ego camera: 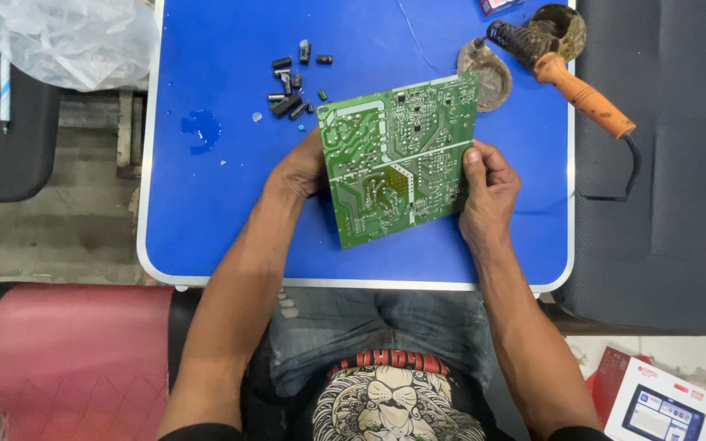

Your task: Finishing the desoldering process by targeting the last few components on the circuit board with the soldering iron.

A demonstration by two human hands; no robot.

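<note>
Green circuit board [399, 155] is held tilted above the blue table [206, 212], solder side up. Left hand [300, 171] grips its left edge, right hand [488, 192] its right edge, fingers clamped. Loose capacitors [294, 82] lie beyond; soldering iron [569, 82] rests far right.

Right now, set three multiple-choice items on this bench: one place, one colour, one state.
1. Where does the soldering iron lie?
A. far right corner of the table
B. near left corner
C. on the floor
2. What colour is the circuit board?
A. red
B. green
C. white
3. How is the board held?
A. lying flat, untouched
B. one hand only
C. left hand and right hand at opposite edges

Answers: 1 A, its orange handle crosses the right rim; 2 B, its solder side shows green; 3 C, both hands grip it.
</note>
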